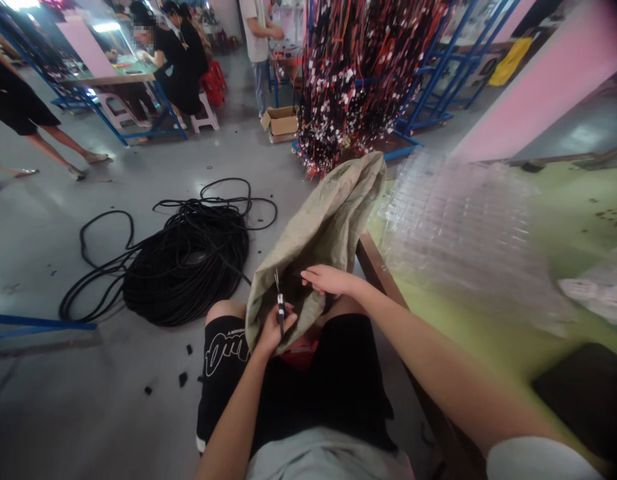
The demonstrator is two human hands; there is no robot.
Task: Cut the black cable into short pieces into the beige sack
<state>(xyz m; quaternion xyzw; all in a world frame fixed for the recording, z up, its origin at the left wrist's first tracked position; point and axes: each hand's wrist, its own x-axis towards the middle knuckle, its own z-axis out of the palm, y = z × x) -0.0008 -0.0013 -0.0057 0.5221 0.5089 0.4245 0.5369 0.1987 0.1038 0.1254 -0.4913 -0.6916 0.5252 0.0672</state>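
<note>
My left hand (pixel 275 328) is closed round a short black cable (pixel 281 308). Its end points up and away from me, with a white band and thin bare wires fanning out at the tip. Just to the right, my right hand (pixel 324 279) is pinched over the sack's mouth, with a small dark bit at its fingertips that I cannot make out. Both hands are above an open olive-grey cloth sack (pixel 308 233) propped between my knees. The sack's inside is dark and its contents are hidden.
A big coil of black cable (pixel 183 267) lies on the floor at left, near small black scraps (pixel 182 380). A green-topped table (pixel 468 320) with clear plastic wrap (pixel 463 220) is at right. Ahead hang bundled wires (pixel 358 73) beside a cardboard box (pixel 280 124). Several people are beyond.
</note>
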